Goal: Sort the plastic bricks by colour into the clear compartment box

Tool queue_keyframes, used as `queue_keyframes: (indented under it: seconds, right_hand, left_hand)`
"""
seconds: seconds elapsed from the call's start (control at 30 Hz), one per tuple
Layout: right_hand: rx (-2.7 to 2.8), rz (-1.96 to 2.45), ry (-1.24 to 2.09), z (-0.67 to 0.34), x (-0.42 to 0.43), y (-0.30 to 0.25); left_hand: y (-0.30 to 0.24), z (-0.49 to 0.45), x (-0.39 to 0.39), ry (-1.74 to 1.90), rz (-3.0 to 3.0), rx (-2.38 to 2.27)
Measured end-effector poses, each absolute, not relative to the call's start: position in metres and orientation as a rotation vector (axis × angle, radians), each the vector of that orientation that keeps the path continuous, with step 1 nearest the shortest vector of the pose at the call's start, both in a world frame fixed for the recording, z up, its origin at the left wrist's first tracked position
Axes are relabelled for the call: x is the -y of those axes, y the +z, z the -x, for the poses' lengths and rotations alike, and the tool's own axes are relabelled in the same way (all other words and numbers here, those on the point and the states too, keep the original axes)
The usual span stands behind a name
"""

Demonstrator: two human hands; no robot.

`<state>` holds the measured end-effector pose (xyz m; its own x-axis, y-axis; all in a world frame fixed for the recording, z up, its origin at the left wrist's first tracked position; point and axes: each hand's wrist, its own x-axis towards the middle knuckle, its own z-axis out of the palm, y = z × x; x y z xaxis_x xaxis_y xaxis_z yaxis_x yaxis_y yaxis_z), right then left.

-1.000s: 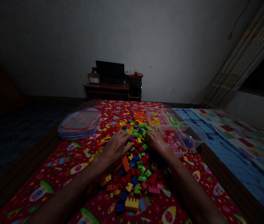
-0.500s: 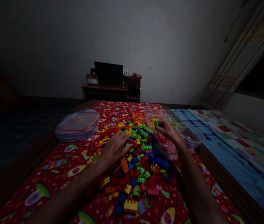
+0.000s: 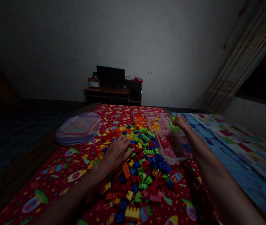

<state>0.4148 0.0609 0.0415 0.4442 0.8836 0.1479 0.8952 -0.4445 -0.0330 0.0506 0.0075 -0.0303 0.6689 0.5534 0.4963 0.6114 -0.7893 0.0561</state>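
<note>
On the heap of coloured toy building bricks (image 3: pixel 144 162), my left hand (image 3: pixel 117 150) rests palm down, thumb apart from the fingers, with no brick visible in it. My right hand (image 3: pixel 181 122) is over a clear plastic box (image 3: pixel 166 116) at the back right. A green brick (image 3: pixel 172 118) shows at its fingertips, pinched as far as I can see. Below it, several green bricks (image 3: pixel 174 127) lie in that box. Yellow bricks (image 3: pixel 156 125) are in the neighbouring box, orange bricks (image 3: pixel 139 119) in the one further left, and red bricks (image 3: pixel 166 142) in a nearer box.
Stacked clear lids (image 3: pixel 79 128) lie at the left on the red patterned cloth (image 3: pixel 64 184). A round clear tub (image 3: pixel 200 137) is partly behind my right forearm. A desk with a monitor (image 3: pixel 110 76) stands against the wall. Checked bedding (image 3: pixel 231 147) is at the right.
My right hand has moved right and away from me with the green brick, from above the yellow bricks' box to the green bricks' box. My left hand has stayed on the heap.
</note>
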Motion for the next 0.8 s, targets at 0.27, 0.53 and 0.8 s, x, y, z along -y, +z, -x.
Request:
queue_keyframes:
  seconds: [0.27,0.53,0.8]
  right_hand:
    - [1.756,2.076,-0.132,-0.368,-0.045,0.048]
    - [2.082,1.973,-0.038,-0.275,-0.003,-0.005]
    - [2.222,2.005,-0.230,-0.272,0.003,-0.036]
  left_hand:
    - [-0.026,-0.052,-0.005,-0.732,2.761,0.965]
    - [-0.022,-0.053,-0.001,-0.766,2.793,0.995]
    - [-0.022,-0.054,-0.003,-0.710,2.796,1.020]
